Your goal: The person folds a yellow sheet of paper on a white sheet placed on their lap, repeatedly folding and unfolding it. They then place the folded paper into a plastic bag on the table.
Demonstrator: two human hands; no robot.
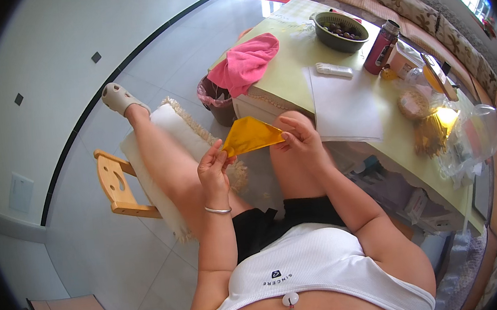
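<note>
A shiny gold sheet of paper point(251, 135), folded to a four-sided shape with a slanting right edge, is stretched between my two hands above my lap. The left corner is pinched by my left hand point(213, 163), its thumb against the fingertips. At the other end, my right hand point(302, 139) grips the right corner between thumb and fingers. A silver bangle circles my left wrist. Beyond the gold paper, white sheets point(345, 107) lie on the table, with a small white packet point(333, 70) on them.
On the table point(289, 85) stand a green colander point(341, 32) of dark round fruit, a dark red flask point(381, 46), and gold paper pieces point(432, 131) beside clear plastic bags. A pink cloth point(245, 62) drapes over the corner above a bin point(215, 98). My left leg rests on a cushioned wooden chair point(121, 185).
</note>
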